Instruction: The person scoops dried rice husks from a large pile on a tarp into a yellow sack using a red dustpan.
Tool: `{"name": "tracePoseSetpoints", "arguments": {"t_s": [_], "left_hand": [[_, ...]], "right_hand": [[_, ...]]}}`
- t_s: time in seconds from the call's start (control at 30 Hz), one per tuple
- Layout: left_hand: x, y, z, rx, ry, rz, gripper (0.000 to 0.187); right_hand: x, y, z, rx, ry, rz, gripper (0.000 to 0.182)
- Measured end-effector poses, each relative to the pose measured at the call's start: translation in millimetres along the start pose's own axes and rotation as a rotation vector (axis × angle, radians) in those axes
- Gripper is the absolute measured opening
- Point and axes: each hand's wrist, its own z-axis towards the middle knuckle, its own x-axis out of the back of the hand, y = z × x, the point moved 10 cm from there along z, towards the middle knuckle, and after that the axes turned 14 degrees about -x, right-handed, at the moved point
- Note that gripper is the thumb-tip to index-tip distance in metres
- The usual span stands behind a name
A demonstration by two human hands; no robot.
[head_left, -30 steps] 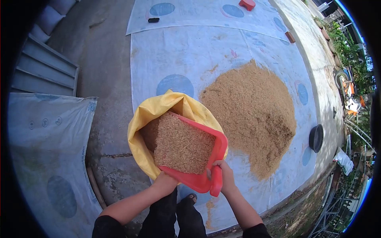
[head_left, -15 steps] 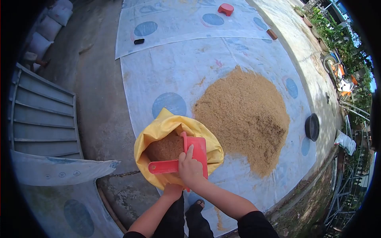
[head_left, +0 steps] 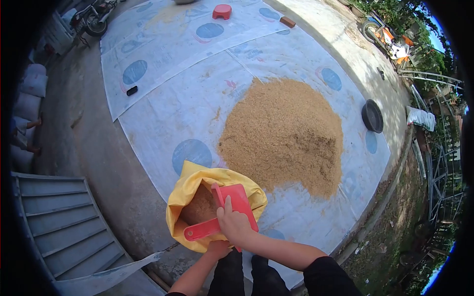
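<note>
My right hand (head_left: pixel 233 224) is closed on a red dustpan (head_left: pixel 239 197), one finger stretched along its back. The dustpan lies over the mouth of a yellow sack (head_left: pixel 180 197), its handle pointing left. Inside the sack is brown grain-like material (head_left: pixel 197 209). Gripping the sack's near rim is my left hand (head_left: pixel 219 248), its fingers partly hidden by the fold. Just beyond the sack, a big heap of tan grain (head_left: pixel 284 133), perhaps unhusked rice, rests on a pale tarp (head_left: pixel 173 113) with blue circles.
A black basin (head_left: pixel 372 116) stands at the tarp's right side. Farther off are a red stool (head_left: pixel 221 11), a brick (head_left: pixel 287 21) and a small black object (head_left: pixel 132 91). A metal gate panel (head_left: pixel 69 222) is at left, near white sacks (head_left: pixel 34 81) and a person's feet (head_left: pixel 35 149). Motorbikes stand beyond.
My view has swung, so the heap sits farther left and higher, and a motorbike shows at upper left. Both hands keep their holds; the dustpan is slightly more tilted over the sack.
</note>
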Motion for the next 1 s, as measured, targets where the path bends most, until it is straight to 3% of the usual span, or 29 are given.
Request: {"name": "tracePoseSetpoints", "arguments": {"t_s": [0.07, 0.2, 0.27, 0.43, 0.57, 0.7, 0.77, 0.83, 0.87, 0.93, 1.0], "left_hand": [[-24.0, -9.4, 4.3, -0.033, -0.169, 0.058, 0.050], [-9.8, 5.2, 2.0, -0.160, -0.052, 0.087, 0.050], [-13.6, 2.5, -1.1, -0.020, -0.262, 0.148, 0.042], [-25.4, 3.9, 3.4, -0.047, -0.344, 0.213, 0.042], [-30.9, 9.4, 6.7, -0.047, -0.375, 0.279, 0.048], [-33.4, 24.1, 9.8, -0.033, -0.423, 0.369, 0.049], [-31.8, 21.2, 12.7, 0.056, -0.394, 0.382, 0.052], [-33.2, 19.7, 17.1, 0.074, -0.366, 0.371, 0.053], [-29.7, 17.7, 20.9, 0.099, -0.318, 0.348, 0.055], [-20.5, 27.3, 29.9, 0.105, -0.259, 0.290, 0.053], [-1.7, 47.5, 43.6, 0.091, -0.050, -0.048, 0.045]], "right_hand": [[18.4, 23.2, -8.5, -0.025, 0.010, 0.055, 0.017], [45.6, 96.0, -33.8, -0.061, 0.079, 0.289, 0.026], [44.1, 143.8, -53.3, -0.123, 0.128, 0.414, 0.029], [47.1, 263.9, -128.0, -0.403, 0.418, 0.755, 0.033], [-20.3, 356.6, -185.7, -0.707, 0.623, 1.099, 0.032], [-128.0, 417.1, -203.0, -1.002, 0.887, 1.217, 0.033], [-164.7, 431.8, -193.8, -1.119, 0.910, 1.376, 0.035], [-226.1, 456.6, -183.6, -1.268, 1.015, 1.152, 0.038], [-238.9, 462.2, -178.1, -1.291, 1.019, 1.156, 0.038], [-288.6, 482.5, -159.9, -1.530, 0.714, 1.257, 0.048], [-313.1, 497.1, -151.5, -1.598, 0.665, 1.264, 0.049]]}}
